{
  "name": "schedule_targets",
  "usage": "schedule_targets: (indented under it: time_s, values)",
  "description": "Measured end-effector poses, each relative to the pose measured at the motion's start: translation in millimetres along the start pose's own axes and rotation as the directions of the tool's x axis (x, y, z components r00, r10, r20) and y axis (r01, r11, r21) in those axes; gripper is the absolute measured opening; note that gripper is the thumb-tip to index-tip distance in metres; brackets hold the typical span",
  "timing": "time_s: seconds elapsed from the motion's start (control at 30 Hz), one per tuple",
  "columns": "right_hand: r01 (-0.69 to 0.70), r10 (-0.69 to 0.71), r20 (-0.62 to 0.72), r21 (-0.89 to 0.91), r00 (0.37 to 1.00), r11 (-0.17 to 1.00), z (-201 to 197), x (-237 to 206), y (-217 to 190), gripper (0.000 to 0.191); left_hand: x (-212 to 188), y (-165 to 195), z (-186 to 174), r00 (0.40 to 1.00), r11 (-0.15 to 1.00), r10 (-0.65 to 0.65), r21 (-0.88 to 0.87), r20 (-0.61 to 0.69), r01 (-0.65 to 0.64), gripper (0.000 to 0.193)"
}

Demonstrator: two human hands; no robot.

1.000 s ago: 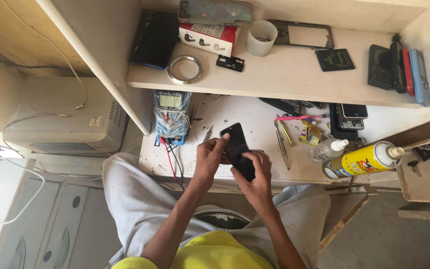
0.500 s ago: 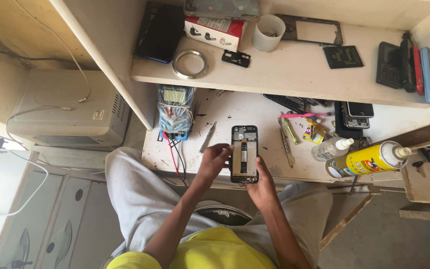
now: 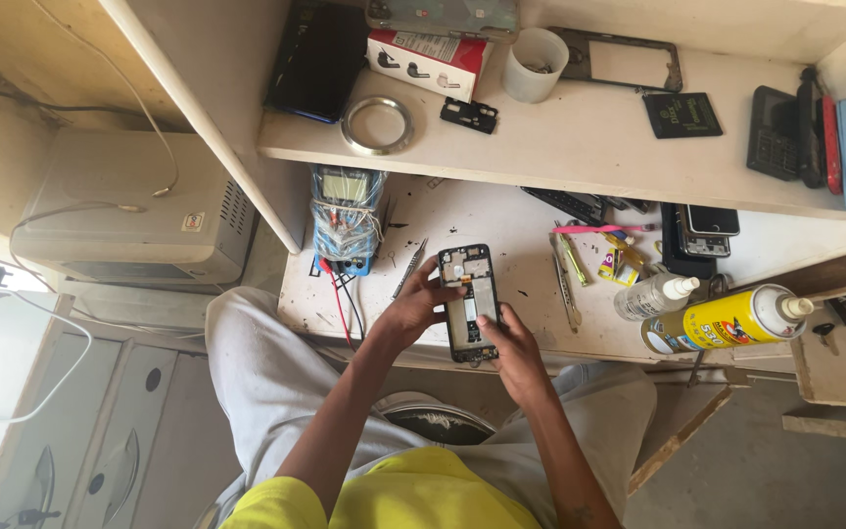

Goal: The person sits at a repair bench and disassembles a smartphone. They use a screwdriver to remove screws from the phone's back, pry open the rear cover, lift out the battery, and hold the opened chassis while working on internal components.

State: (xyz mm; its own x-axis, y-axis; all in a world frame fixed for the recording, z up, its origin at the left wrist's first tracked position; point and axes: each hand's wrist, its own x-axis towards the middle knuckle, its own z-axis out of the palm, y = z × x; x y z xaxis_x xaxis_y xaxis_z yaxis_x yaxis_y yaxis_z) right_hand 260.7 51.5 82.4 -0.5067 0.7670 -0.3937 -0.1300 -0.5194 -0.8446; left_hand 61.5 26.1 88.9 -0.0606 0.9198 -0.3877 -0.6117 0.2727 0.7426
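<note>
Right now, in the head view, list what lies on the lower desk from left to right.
Multimeter → left hand → opened phone → right hand → clear squeeze bottle → yellow bottle.

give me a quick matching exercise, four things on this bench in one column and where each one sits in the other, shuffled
Things:
1. opened phone
2. metal ring
3. yellow bottle
4. multimeter

Places:
A. on its side at the desk's right edge
B. on the upper shelf beside a white cup
C. held in the left hand and right hand
D. on the desk under the shelf, red and black leads trailing

Pairs: 1-C, 2-B, 3-A, 4-D
</note>
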Motion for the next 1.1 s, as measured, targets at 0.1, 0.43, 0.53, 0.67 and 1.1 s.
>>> schedule_targets:
  time_s: [0.1,0.43,0.53,0.67,1.1]
  values:
    - [0.013,-0.013,-0.009,-0.020,1.000,1.000,-5.0,0.4,9.8,0.024,5.1,-4.2,-0.7,1.000,0.997,-0.015,-0.072,-0.010,0.014,0.064]
    - [0.048,-0.089,-0.212,-0.191,0.973,0.980,-17.6,24.1,41.4,0.020,27.5,-51.4,-4.1,0.938,0.944,0.330,0.062,-0.101,-0.325,0.047]
    - [0.049,-0.103,-0.246,-0.219,0.964,0.974,-16.2,29.4,41.0,0.019,29.3,-46.2,-3.0,0.933,0.927,0.326,0.245,-0.150,-0.284,0.045]
    - [0.007,-0.198,-0.316,-0.515,0.928,0.857,-14.7,40.3,25.5,0.022,38.8,-23.2,0.1,0.938,0.741,0.311,0.657,-0.152,-0.140,0.050]
    - [-0.002,-0.470,-0.020,-0.999,0.882,0.040,8.6,44.8,-7.6,0.022,14.0,-45.5,4.7,0.864,-0.302,0.391,0.931,0.317,-0.205,0.030]
